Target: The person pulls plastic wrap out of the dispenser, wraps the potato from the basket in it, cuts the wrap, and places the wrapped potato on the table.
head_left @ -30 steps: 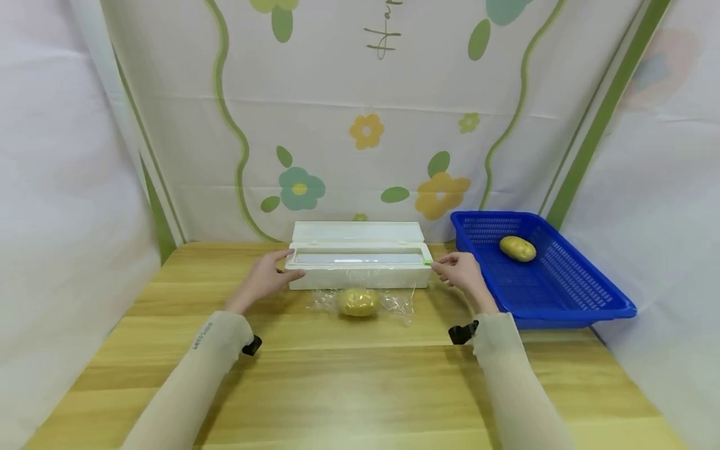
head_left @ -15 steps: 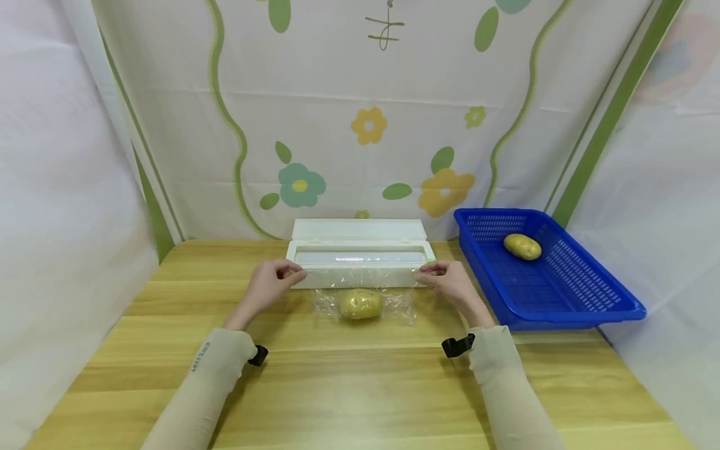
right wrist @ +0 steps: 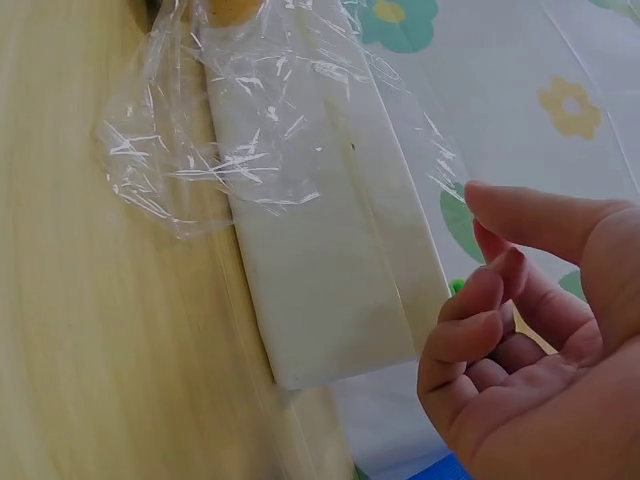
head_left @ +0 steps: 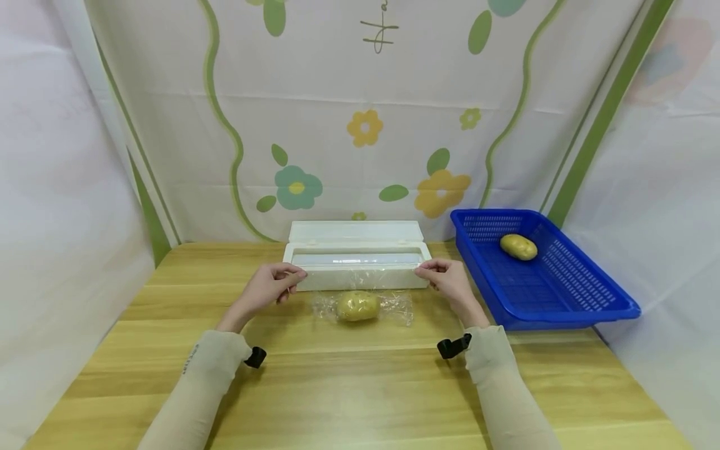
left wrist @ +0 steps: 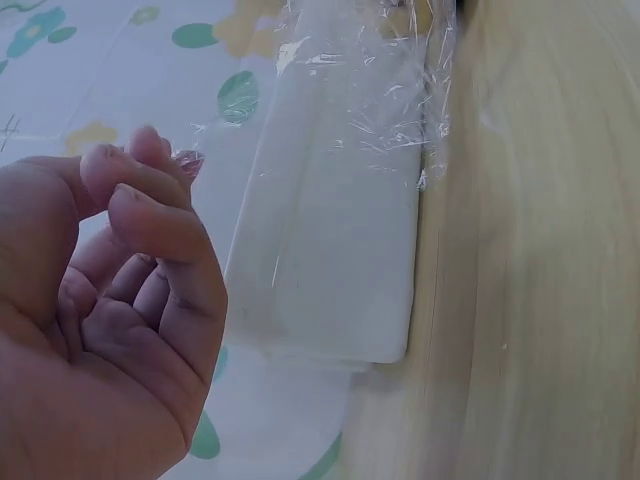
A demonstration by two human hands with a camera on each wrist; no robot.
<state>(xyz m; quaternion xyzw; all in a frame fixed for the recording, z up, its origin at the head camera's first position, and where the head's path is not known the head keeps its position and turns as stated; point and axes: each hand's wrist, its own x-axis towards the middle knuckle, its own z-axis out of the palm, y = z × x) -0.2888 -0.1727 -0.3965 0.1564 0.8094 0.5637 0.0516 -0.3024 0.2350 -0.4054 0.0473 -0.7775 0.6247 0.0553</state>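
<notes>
My left hand [head_left: 265,289] pinches one corner of clear plastic wrap [head_left: 397,304] between thumb and fingertips, at the left front of a white wrap dispenser [head_left: 323,280]. Opposite it, my right hand [head_left: 448,284] pinches the other corner; its remaining fingers curl loosely in the right wrist view. The film stretches between both hands and drapes down the dispenser's front. Over a potato [head_left: 358,306] on the table, it lies crumpled at either side. The dispenser's lid [head_left: 355,231] stands raised, with the roll visible inside. A green slider [right wrist: 457,287] shows behind my right fingers.
A blue plastic basket [head_left: 554,320] stands at the right, close to my right forearm, with another potato [head_left: 518,247] inside. Behind the dispenser hangs a flowered cloth [head_left: 315,125]. Wood-grain table [head_left: 349,394] surface extends toward the front.
My left hand has left the dispenser's left end, and my right hand has come off the green slider, moving inward. Both now pinch the film's corners. The potato under the film has barely moved.
</notes>
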